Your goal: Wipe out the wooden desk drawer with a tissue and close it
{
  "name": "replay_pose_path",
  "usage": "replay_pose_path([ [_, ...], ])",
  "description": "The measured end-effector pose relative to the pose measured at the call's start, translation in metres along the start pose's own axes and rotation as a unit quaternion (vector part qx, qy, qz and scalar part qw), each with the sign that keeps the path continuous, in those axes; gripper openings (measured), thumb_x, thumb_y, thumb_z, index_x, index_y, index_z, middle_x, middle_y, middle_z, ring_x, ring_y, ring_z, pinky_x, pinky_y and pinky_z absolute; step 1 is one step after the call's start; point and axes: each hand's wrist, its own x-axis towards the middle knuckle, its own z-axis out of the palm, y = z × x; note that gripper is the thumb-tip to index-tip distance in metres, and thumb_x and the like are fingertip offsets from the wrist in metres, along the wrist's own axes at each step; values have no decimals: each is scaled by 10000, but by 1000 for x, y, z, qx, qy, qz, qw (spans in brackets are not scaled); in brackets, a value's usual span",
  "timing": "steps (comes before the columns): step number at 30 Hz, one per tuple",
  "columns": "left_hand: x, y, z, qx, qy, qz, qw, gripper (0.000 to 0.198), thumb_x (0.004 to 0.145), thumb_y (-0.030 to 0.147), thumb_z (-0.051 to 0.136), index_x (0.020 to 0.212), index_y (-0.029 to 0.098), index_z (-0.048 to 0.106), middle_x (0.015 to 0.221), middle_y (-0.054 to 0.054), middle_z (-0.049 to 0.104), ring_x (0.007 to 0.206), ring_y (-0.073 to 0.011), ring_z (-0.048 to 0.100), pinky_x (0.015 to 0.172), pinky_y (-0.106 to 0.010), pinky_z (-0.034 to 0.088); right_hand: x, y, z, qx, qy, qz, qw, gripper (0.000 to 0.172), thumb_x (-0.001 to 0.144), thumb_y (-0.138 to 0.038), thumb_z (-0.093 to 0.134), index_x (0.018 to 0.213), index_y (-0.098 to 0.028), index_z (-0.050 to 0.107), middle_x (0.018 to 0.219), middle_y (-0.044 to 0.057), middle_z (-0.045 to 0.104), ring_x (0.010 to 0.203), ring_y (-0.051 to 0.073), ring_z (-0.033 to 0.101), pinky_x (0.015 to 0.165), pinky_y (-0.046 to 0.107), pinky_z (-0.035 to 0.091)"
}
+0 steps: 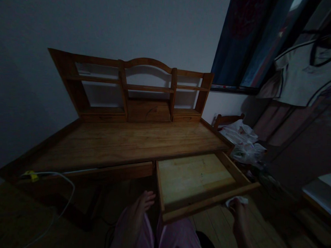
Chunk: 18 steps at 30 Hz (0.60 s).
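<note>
A wooden drawer (198,176) stands pulled out from the right half of the wooden desk (137,137), its pale bottom bare. Just outside the drawer's front right, my right hand (237,211) is closed around a crumpled white cloth or tissue (237,201); its exact kind is too dim to tell. My left hand (142,203) hovers above my lap, left of the drawer's near corner. Its fingers are extended and it holds nothing.
A wooden shelf unit (150,88) rises from the desk's back. A white cable (71,182) loops over the left front edge. To the right are plastic bags (243,138) on a chair, a hanging white shirt (299,75) and another piece of furniture (324,193).
</note>
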Motion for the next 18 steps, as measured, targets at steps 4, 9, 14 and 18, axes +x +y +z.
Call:
replay_pose_path([
  [4, 3, -32, 12, 106, 7, 58, 993, 636, 948, 452, 249, 1382, 68, 511, 1411, -193, 538, 1214, -260, 595, 1054, -372, 433, 0, -29, 1, 9, 5, -6, 1000, 214, 603, -380, 593, 672, -191, 519, 691, -23, 526, 671, 143, 513, 597, 261, 458],
  [9, -4, -57, 35, 365, 1, 160, 917, 616, 871, 109, 277, 1472, 24, 376, 1558, -146, 320, 1444, -252, 309, 1183, -377, 209, -25, -47, 9, 18, -3, -42, 999, 195, 646, -359, 621, 703, -187, 548, 745, -23, 548, 722, 141, 523, 640, 250, 461],
  [14, -2, -64, 40, 491, -14, 194, 849, 642, 874, 46, 195, 1507, 81, 297, 1536, -185, 364, 1315, -304, 495, 1045, -415, 405, -47, -43, 17, 2, -17, -65, 998, 245, 705, -408, 619, 813, -190, 595, 820, -2, 595, 774, 172, 566, 690, 290, 496],
  [18, 3, -65, 38, 478, -19, 190, 857, 641, 868, 42, 239, 1494, 129, 347, 1542, -152, 365, 1352, -258, 460, 1087, -349, 362, -55, -34, 22, -21, -22, -67, 997, 326, 708, -478, 629, 843, -182, 610, 866, 26, 631, 821, 204, 595, 714, 315, 500],
])
